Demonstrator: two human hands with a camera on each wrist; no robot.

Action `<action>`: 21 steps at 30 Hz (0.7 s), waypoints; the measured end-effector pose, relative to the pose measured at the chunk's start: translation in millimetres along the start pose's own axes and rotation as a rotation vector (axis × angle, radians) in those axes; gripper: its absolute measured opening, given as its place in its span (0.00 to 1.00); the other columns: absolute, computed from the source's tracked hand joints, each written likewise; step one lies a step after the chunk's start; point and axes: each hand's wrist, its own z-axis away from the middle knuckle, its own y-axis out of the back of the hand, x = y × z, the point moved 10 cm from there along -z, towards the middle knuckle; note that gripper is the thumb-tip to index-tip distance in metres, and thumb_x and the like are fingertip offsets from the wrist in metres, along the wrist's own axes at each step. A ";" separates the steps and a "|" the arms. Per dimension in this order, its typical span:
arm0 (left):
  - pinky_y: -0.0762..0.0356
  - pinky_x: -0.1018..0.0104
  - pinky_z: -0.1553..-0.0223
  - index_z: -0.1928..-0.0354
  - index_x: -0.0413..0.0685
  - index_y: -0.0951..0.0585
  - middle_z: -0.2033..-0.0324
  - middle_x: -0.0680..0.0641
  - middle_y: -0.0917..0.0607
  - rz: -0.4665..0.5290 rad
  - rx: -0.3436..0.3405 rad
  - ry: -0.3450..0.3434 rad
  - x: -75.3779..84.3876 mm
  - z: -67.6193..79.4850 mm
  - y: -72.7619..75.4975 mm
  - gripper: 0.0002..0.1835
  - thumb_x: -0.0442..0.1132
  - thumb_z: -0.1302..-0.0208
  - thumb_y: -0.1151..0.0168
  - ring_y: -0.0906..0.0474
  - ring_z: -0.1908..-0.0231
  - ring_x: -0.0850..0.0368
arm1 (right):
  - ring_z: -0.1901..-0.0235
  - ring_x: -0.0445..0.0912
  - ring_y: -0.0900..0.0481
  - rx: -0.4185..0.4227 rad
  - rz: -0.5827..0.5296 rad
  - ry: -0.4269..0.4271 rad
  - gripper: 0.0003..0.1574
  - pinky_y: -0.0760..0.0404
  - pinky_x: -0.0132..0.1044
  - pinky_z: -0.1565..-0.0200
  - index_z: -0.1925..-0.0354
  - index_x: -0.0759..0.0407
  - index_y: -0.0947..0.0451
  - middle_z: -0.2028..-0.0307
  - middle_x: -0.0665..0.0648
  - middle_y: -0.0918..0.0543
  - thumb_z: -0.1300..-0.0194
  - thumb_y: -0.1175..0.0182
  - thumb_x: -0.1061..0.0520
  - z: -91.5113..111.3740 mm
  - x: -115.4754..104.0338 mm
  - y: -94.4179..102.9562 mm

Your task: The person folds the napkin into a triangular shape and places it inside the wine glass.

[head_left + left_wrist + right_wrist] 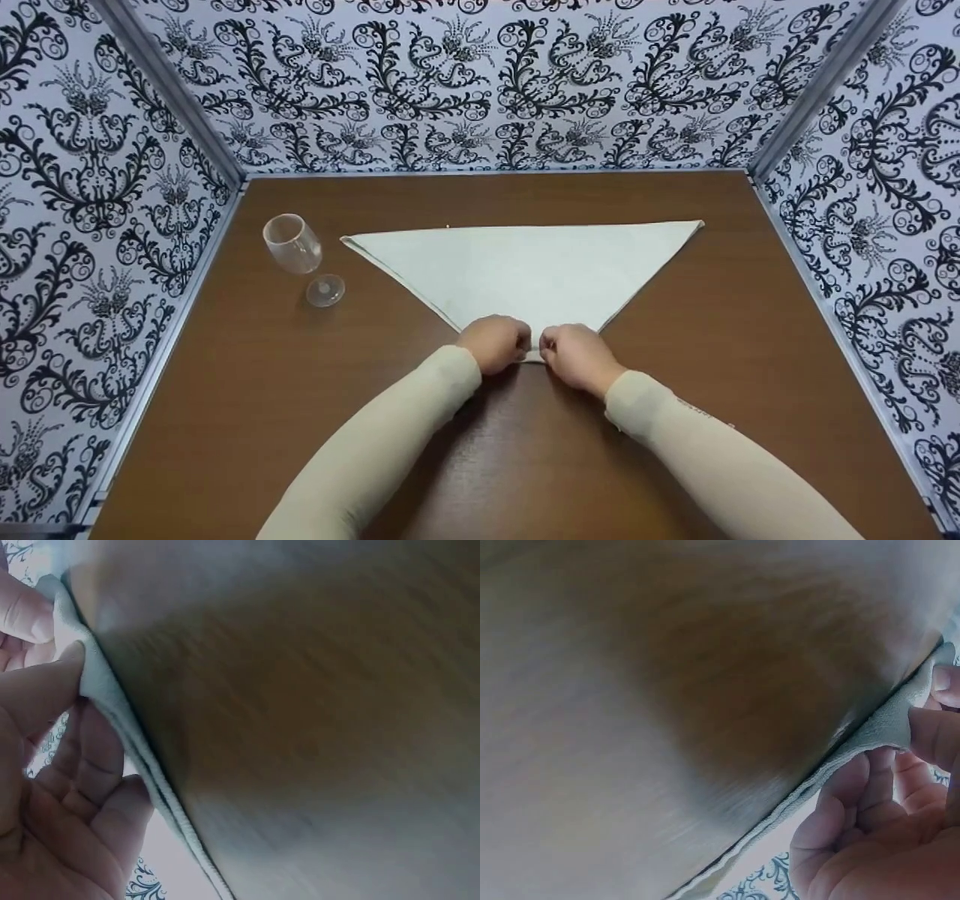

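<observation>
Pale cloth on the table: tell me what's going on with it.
A person's left hand and right hand, close together, pinch the near edge of the folded cloth with their fingers. The cloth lies on the brown table, its long edge farthest away. A clear glass stands to the left, untouched.

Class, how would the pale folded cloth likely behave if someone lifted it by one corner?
The cloth would probably droop, since its edge curves softly where the left hand and right hand pinch it. Its layers may slide apart, as separate edges show in both wrist views. It looks thin, so is probably light.
</observation>
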 end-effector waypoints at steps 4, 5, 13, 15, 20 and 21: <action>0.16 0.60 0.55 0.65 0.55 0.10 0.66 0.54 0.11 -0.026 0.003 -0.057 3.6 2.3 0.8 0.03 0.39 0.32 0.29 0.16 0.63 0.57 | 0.67 0.50 0.24 0.052 0.116 0.146 0.09 0.22 0.47 0.58 0.69 0.53 0.12 0.70 0.51 0.19 0.30 0.33 0.58 4.7 -8.4 3.8; 0.16 0.61 0.54 0.64 0.55 0.09 0.65 0.54 0.11 -0.044 -0.001 -0.076 4.5 3.0 0.6 0.03 0.39 0.32 0.29 0.15 0.62 0.56 | 0.66 0.50 0.23 0.065 0.145 0.190 0.08 0.22 0.48 0.57 0.68 0.52 0.11 0.69 0.52 0.18 0.30 0.33 0.58 6.7 -10.6 5.1; 0.16 0.59 0.57 0.57 0.60 0.06 0.63 0.52 0.13 -0.166 -0.038 -0.215 6.2 11.1 -0.9 0.10 0.52 0.36 0.24 0.16 0.63 0.55 | 0.45 0.56 0.23 0.016 0.218 0.392 0.14 0.22 0.55 0.41 0.51 0.50 0.07 0.47 0.56 0.14 0.31 0.29 0.49 20.4 -7.4 9.1; 0.17 0.59 0.57 0.56 0.60 0.06 0.62 0.52 0.14 -0.165 -0.037 -0.213 4.0 12.5 -0.3 0.11 0.52 0.37 0.23 0.17 0.62 0.55 | 0.39 0.59 0.25 -0.026 0.193 0.367 0.18 0.25 0.57 0.36 0.46 0.48 0.09 0.40 0.58 0.17 0.32 0.28 0.46 21.0 -0.9 8.4; 0.17 0.60 0.54 0.54 0.60 0.06 0.59 0.52 0.14 -0.151 -0.038 -0.189 -0.4 14.4 -0.8 0.11 0.52 0.35 0.24 0.17 0.59 0.55 | 0.33 0.61 0.30 -0.058 0.168 0.323 0.21 0.30 0.61 0.32 0.43 0.45 0.11 0.34 0.60 0.20 0.33 0.28 0.46 19.6 6.4 6.4; 0.17 0.60 0.53 0.54 0.60 0.06 0.59 0.53 0.14 -0.147 -0.038 -0.183 -1.2 14.4 -1.0 0.11 0.52 0.35 0.25 0.17 0.59 0.55 | 0.33 0.61 0.30 -0.057 0.168 0.320 0.20 0.30 0.61 0.32 0.44 0.45 0.10 0.34 0.60 0.20 0.33 0.28 0.46 19.1 6.5 6.0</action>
